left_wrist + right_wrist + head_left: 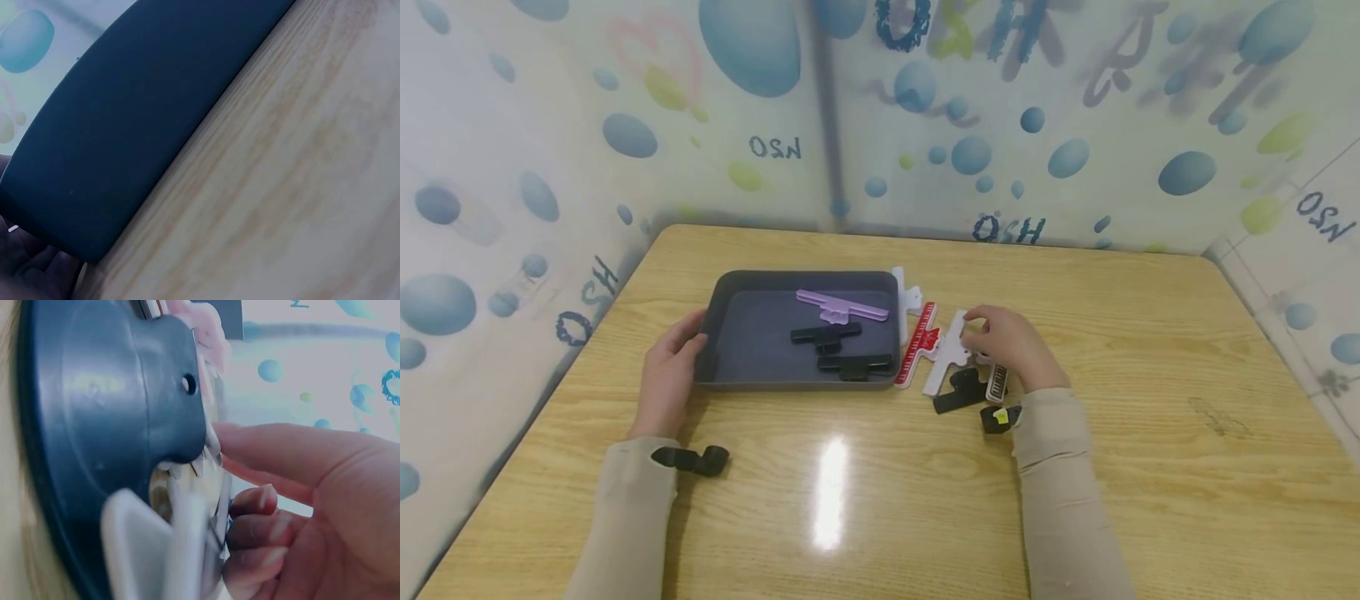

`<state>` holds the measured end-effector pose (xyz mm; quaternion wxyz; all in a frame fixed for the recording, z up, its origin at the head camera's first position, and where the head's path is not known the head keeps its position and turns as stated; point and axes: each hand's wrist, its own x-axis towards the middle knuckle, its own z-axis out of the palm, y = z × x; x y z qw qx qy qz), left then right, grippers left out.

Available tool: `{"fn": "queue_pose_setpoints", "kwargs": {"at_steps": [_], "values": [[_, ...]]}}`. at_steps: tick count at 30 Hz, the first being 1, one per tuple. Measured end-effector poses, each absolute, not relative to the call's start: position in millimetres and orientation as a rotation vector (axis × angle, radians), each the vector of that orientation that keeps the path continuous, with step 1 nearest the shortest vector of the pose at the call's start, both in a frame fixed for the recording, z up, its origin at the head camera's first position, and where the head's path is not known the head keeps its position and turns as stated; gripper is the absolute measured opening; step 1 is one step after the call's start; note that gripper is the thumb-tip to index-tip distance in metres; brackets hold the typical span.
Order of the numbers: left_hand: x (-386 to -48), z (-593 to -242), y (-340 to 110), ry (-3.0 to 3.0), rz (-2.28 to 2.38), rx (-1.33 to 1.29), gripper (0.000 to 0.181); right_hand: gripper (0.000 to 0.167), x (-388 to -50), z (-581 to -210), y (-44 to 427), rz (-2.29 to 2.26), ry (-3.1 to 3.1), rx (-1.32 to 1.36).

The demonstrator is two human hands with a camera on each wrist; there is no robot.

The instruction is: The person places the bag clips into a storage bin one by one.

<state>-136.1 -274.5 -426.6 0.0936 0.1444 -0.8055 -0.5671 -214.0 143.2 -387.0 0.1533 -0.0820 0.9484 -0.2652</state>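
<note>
Here the gray tray point(752, 333) is gripped by the left hand point(670, 367), seemingly for steadiness. Right of it on the counter point(1150, 350), the white clip point(943, 357) is pinched near its far end by the right hand point(1013, 343), probably because its near end is crowded by the black clip point(961, 397).

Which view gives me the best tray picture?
The head view: the tray shows nearly whole, inside and rim, the left hand covering a bit of its side. Left wrist: only its outer wall, close up. Right wrist: a dark patch at top that may be its corner.
</note>
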Motion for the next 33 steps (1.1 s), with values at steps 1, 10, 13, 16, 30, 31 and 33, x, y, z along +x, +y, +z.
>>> {"fn": "queue_pose_setpoints", "kwargs": {"at_steps": [1,10,13,16,30,31,33], "values": [[-136.0,-426.4,-274.4,-2.389,-1.685,0.431,0.041,0.038,-214.4,-387.3,144.4,-0.756,2.717,-0.242],[-137.0,-428.7,-275.4,-2.378,-1.681,0.431,0.041,0.037,-215.7,-388.2,146.8,-0.733,2.7,-0.22],[-136.7,-429.2,-276.3,-2.393,-1.672,0.438,0.041,0.038,-216.0,-389.0,149.2,-0.747,2.703,-0.198],[-137.1,-429.4,-276.9,-2.406,-1.665,0.442,0.042,0.037,-216.1,-389.6,153.6,-0.752,2.702,-0.185],[-137.6,-428.3,-276.5,-2.411,-1.664,0.437,0.042,0.03,-215.8,-386.3,161.5,-0.698,2.68,-0.212],[-137.7,-428.4,-276.6,-2.41,-1.666,0.438,0.042,0.031,-216.0,-386.1,161.8,-0.693,2.683,-0.207],[-138.1,-428.8,-276.7,-2.411,-1.664,0.438,0.042,0.031,-216.1,-385.8,162.1,-0.687,2.687,-0.195]]}}
